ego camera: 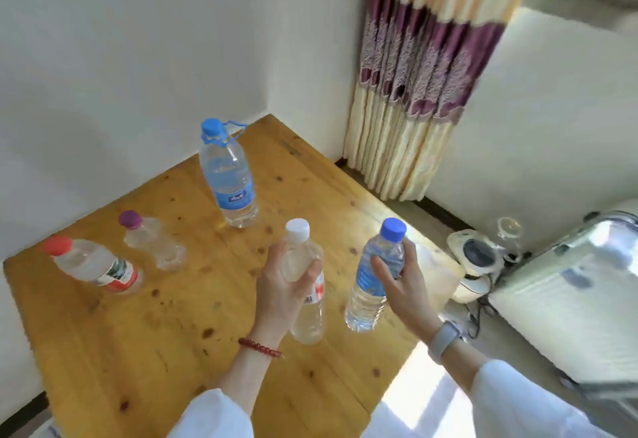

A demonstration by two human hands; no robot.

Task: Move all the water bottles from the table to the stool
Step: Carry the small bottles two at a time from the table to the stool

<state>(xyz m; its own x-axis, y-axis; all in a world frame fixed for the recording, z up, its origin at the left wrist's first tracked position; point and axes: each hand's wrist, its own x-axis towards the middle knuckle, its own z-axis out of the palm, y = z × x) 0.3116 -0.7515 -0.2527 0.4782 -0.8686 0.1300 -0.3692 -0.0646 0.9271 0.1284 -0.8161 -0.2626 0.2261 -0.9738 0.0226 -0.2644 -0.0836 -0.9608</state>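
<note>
My left hand [281, 291] grips a clear bottle with a white cap [305, 306] near its shoulder, above the wooden table [145, 327]. My right hand [400, 280] grips a bottle with a blue cap and blue label [371, 279] over the table's right side. Three more bottles stand on the table: a tall one with a light blue cap and carry loop [229, 175] at the back, a small one with a purple cap [152, 241] and one with a red cap [93, 263] at the left. No stool is in view.
White walls bound the table at the back and left. A striped curtain [411, 85] hangs in the corner to the right. On the floor at the right stand a small white appliance [474, 258] with cables and a pale suitcase [566, 303].
</note>
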